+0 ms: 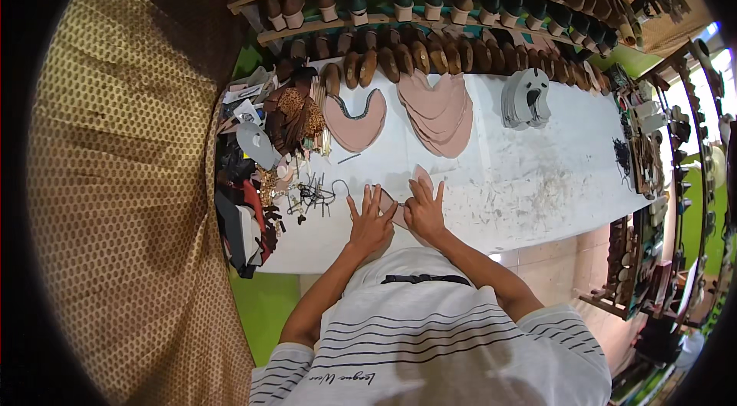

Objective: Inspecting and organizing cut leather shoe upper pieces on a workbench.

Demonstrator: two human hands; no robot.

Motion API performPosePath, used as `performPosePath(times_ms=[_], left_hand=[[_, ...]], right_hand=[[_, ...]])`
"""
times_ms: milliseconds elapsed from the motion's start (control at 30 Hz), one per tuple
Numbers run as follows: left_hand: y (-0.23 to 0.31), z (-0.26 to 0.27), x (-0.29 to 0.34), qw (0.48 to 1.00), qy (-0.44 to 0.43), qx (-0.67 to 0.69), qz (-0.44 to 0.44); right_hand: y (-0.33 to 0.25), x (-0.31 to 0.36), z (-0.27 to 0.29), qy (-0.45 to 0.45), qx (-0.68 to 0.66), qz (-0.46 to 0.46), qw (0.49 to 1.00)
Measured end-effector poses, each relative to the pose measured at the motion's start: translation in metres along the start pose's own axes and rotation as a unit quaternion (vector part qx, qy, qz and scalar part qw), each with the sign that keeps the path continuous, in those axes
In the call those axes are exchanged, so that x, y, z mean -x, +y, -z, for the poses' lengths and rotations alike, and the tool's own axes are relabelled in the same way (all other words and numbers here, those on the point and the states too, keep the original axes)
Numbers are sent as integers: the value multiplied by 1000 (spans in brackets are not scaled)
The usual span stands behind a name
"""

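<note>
Near the front edge of the white-covered table (553,206), my left hand (371,220) and my right hand (425,212) work close together on a small pink leather piece (421,174). Its pointed tip shows beyond my right fingers; the rest is mostly covered by my hands. A thin dark strip (388,196) runs along it between the hands. Thumb and index of each hand close on the piece near the strip, while the other fingers stretch out. Beyond lie a stack of pink leather pieces (437,118) and a curved pink piece (355,126) with dark edging.
Dark cord bits (313,195) lie left of my hands, beside a heap of scraps (288,110). Grey cut pieces (526,99) are stacked at the back right. Shoes on racks (399,11) line the back. A patterned curtain (130,176) hangs at the left.
</note>
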State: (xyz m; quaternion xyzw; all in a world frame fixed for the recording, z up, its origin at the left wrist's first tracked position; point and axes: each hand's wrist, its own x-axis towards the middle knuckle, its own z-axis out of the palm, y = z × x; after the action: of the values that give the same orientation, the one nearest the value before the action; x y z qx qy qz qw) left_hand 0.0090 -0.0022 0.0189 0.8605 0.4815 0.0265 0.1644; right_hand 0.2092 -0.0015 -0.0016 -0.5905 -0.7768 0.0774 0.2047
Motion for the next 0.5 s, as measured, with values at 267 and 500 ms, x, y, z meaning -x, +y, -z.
performPosePath(times_ms=[267,500], left_hand=[[0,-4,3,1000,24,-15,-14],[2,-2,0,999,27,-40,-22]], right_hand=[[1,-4,2,-6,11,7,1000],[1,-7,4,-11,34,34,999]])
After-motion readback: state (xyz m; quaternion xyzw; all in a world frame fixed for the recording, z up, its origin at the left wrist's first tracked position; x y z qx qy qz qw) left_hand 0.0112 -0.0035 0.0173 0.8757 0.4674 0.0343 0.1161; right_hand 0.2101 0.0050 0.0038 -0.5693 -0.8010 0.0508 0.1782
